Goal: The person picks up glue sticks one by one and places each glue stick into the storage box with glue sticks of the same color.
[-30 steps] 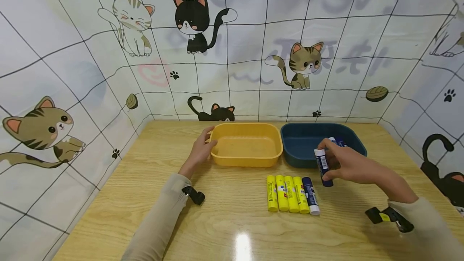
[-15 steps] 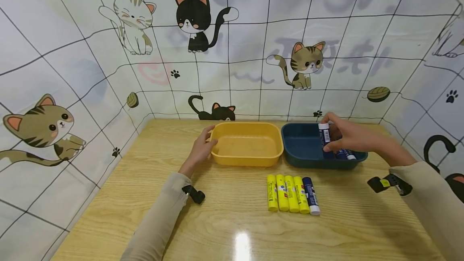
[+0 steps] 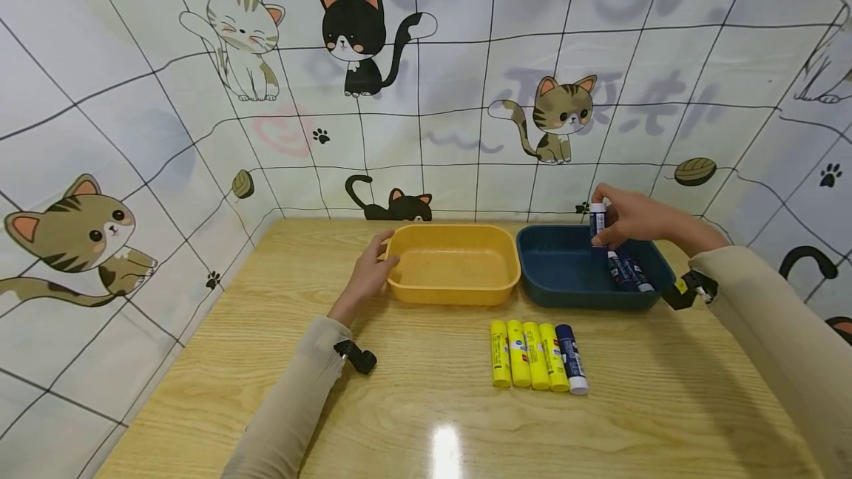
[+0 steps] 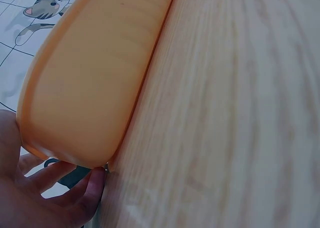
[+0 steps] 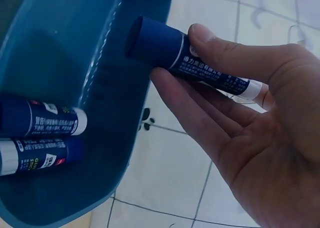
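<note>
Right hand [image 3: 635, 219] is pinching a blue glue stick [image 3: 597, 225] between thumb and fingers, holding it roughly upright over the far right part of the blue tray [image 3: 532, 242]; in the right wrist view the stick [image 5: 185, 63] is pointing its dark end at the tray interior, thumb lying along the label. Two more blue glue sticks [image 3: 629, 273] are lying side by side inside the blue tray near its right wall, also showing in the wrist view [image 5: 40, 138]. Left hand [image 3: 373, 272] is resting against the left end of the yellow tray [image 3: 452, 294], fingers curling round its corner [image 4: 65, 188]. Wooden table [image 3: 426, 420] is carrying a row just in front of the trays: four yellow glue sticks [image 3: 522, 354] with a single blue glue stick [image 3: 571, 358] touching the row's right end.
</note>
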A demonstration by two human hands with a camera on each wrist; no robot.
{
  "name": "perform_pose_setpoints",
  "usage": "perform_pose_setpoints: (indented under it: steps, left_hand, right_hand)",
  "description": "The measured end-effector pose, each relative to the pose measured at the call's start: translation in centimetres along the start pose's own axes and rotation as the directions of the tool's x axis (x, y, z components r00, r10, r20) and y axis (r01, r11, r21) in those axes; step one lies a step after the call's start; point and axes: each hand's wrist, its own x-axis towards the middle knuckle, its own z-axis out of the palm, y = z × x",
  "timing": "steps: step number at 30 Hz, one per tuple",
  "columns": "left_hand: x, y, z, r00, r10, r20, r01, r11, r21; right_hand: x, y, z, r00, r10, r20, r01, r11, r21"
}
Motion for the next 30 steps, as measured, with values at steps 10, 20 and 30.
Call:
perform_pose_setpoints:
  steps: [10,20,30]
  left_hand:
    - [0.2,-0.1,-0.1,1.0,-0.011,-0.009,0.01,1.0,-0.014]
    - [0.1,0.0,0.0,1.0,0.003,-0.007,-0.003,1.0,0.003]
    - [0.0,-0.1,0.0,1.0,0.006,-0.005,-0.006,1.0,-0.001]
  right_hand:
    - [2.2,1.7,-0.6,0.998,0.071,-0.003,-0.071,0.996,-0.055]
    - [3.5,3.1,0.3,0.994,0.112,0.019,-0.11,0.991,-0.07]
    - [3.4,3.2,0.8,0.993,0.112,0.035,-0.107,0.985,-0.135]
